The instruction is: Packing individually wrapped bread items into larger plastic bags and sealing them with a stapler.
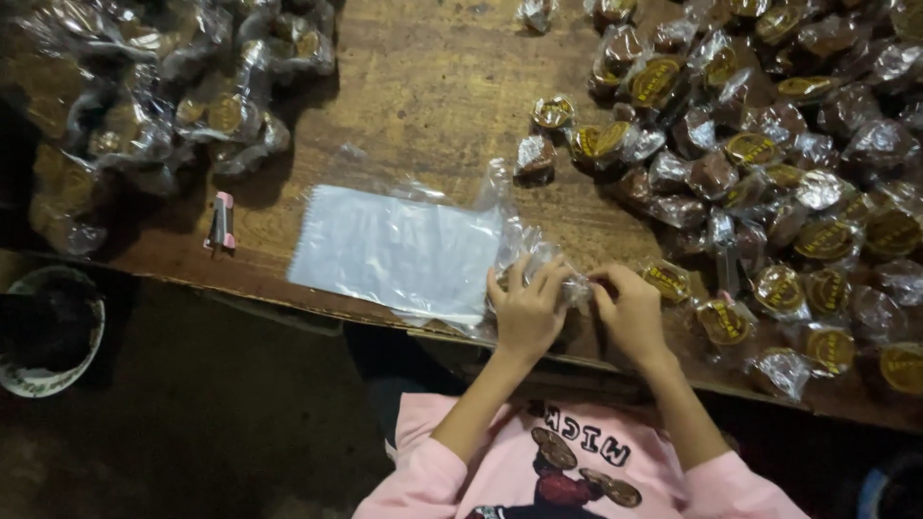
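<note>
On wooden table [423, 86], both hands pinch wrapped sweet [567, 279] between them.

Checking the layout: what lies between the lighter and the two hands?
In the head view, a stack of clear bags lies on the table between the lighter and the left hand; the right hand is just beyond.

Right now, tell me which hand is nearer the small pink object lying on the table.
Left. The left hand is at the table's near edge, to the right of the pink object, past the clear plastic bag. The right hand is farther right still.
</note>
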